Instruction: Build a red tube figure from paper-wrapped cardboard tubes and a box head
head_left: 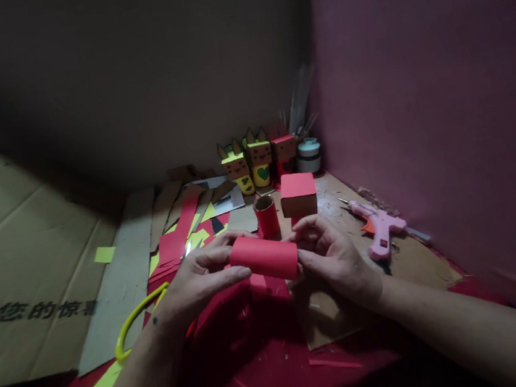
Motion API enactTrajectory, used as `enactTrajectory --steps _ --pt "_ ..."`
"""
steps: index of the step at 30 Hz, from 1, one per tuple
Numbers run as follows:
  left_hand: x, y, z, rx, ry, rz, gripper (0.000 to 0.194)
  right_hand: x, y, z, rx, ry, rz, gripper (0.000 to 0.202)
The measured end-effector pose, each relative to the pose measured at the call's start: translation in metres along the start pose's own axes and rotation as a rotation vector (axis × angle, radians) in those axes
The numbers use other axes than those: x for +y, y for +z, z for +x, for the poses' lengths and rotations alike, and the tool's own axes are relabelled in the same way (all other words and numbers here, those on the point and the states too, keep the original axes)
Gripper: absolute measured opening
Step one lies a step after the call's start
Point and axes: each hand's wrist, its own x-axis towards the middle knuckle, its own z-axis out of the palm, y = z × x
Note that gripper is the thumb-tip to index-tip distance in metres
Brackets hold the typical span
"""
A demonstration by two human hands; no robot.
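Observation:
A tube wrapped in red paper (265, 257) lies sideways in the air between my two hands. My left hand (206, 271) grips its left end, thumb in front and fingers behind. At the other end, the closed fingers of my right hand (328, 257) hold the rim. Just behind stands another red tube (266, 217), upright with its brown cardboard rim showing. Beside it is a cardboard box with a red paper top (298, 188), sitting on something red that my right hand partly hides.
Decorated cardboard figures (260, 156) with ears stand at the back, next to a pale blue jar (309, 155). A pink glue gun (378, 226) lies at right. Paper and cardboard strips (182, 227) and yellow-handled scissors (130, 323) are at left, near a large carton (37, 262).

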Motion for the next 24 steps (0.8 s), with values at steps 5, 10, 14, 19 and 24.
enactTrajectory --steps 5,10,14,19,24 --pt "-0.002 -0.001 -0.002 -0.043 -0.016 -0.102 0.003 0.001 -0.003 0.001 -0.094 0.0 -0.312 0.018" --pt "-0.005 -0.003 0.003 0.146 -0.098 -0.206 0.02 0.0 -0.007 -0.001 -0.034 -0.212 -0.409 0.021" --pt "-0.004 0.008 0.005 0.033 -0.141 -0.148 0.026 0.001 -0.007 -0.004 -0.085 -0.299 -0.503 0.022" --pt "-0.001 0.024 0.0 0.094 -0.003 -0.053 0.015 0.006 -0.005 -0.005 -0.081 -0.345 -0.357 0.042" --pt "-0.005 0.03 -0.003 0.128 0.287 0.002 0.028 0.008 -0.012 -0.001 -0.284 -0.378 -0.518 0.052"
